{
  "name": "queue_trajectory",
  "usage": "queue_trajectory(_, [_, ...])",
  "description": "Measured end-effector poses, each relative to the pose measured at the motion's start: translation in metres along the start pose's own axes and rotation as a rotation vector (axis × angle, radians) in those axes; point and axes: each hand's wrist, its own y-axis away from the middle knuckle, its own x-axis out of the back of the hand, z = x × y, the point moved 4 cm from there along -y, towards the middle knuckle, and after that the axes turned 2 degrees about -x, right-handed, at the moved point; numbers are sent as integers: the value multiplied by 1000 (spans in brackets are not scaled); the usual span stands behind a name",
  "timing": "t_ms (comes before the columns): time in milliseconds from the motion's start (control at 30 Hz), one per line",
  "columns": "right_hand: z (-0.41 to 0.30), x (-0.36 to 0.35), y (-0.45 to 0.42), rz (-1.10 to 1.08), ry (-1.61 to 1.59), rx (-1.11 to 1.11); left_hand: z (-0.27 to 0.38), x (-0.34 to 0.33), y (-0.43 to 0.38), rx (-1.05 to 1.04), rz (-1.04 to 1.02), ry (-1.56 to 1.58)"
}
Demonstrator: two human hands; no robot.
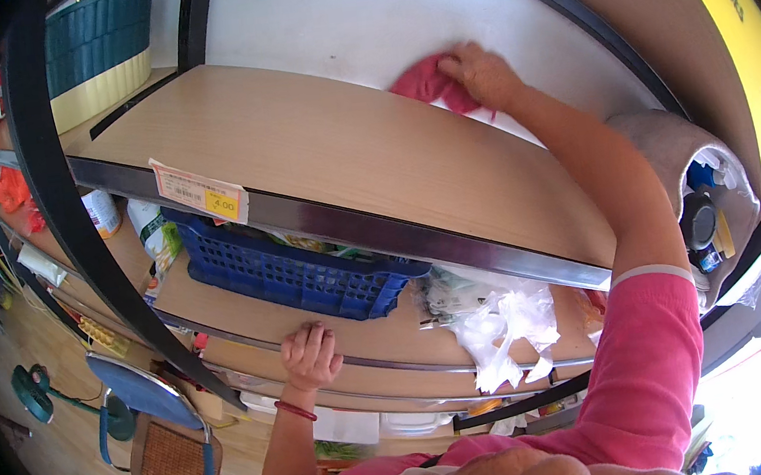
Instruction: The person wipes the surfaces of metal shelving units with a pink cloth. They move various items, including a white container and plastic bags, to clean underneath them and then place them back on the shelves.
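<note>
My right hand is slightly blurred and grips a red-pink cloth. It presses the cloth to the white back panel, just above the rear of a bare wood-look shelf board. Lower down, my left hand has loosely curled fingers at the front edge of the shelf below. Whether it grips that edge I cannot tell; no object shows in it. A blue plastic basket holding packets stands on that lower shelf, just beyond my left hand.
A price tag hangs on the upper shelf's dark front rail. White plastic bags droop over the lower shelf. At right is a rolled grey fabric container with small items. A black upright, green-and-cream basket and chair are at left.
</note>
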Motion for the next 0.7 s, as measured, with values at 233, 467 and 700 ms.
queue_trajectory(233, [7, 60, 41, 21, -419, -263, -3, 8, -6, -11, -28, -38])
queue_trajectory(467, [15, 64, 144, -232, -940, -886, 5, 4, -11, 25, -46, 15])
queue_trajectory(700, [-149, 73, -70, -185, -1007, -97, -4, 9, -1, 17, -43, -88])
